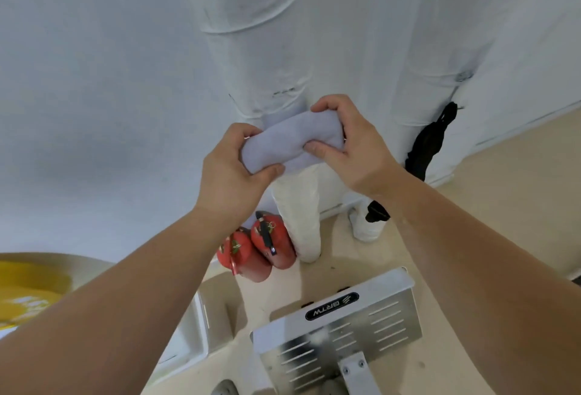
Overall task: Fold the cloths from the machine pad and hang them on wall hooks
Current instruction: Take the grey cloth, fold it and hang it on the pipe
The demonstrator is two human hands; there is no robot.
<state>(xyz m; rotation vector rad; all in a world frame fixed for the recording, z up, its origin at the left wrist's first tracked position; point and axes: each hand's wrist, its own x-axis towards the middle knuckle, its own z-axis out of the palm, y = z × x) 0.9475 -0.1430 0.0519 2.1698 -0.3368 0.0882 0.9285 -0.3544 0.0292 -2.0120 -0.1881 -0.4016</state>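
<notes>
A plain white wall (94, 80) fills most of the view, and against it stand two tall columns wrapped in wrinkled white sheeting, one in the middle (251, 33) and one to the right (440, 33). Below them lies a beige floor (471, 206). At the lower edge sits a silver metal machine housing with rows of slots and a black oval BRTW label (361, 322), between the person and the wall. A yellow rounded object (28, 287) shows at the far left edge, only partly in view. Two red fire extinguishers (257, 250) lean side by side on the floor at the foot of the middle column, just beside its narrower wrapped lower part (298, 215). A limp black cloth (429, 140) hangs down the side of the right column; what it hangs from is too small to make out. A smaller black bundle (377, 210) shows below it, partly hidden by the right forearm. Both bare arms reach up and forward, and between the hands is the pale lavender cloth, folded into a thick soft bundle (292, 140), held in the air in front of the middle column, above the extinguishers. The left hand (232, 174) grips its left end, fingers curled over the top and thumb beneath. The right hand (352, 149) grips the right end, fingers wrapped over the top and thumb pressed on the near face.
</notes>
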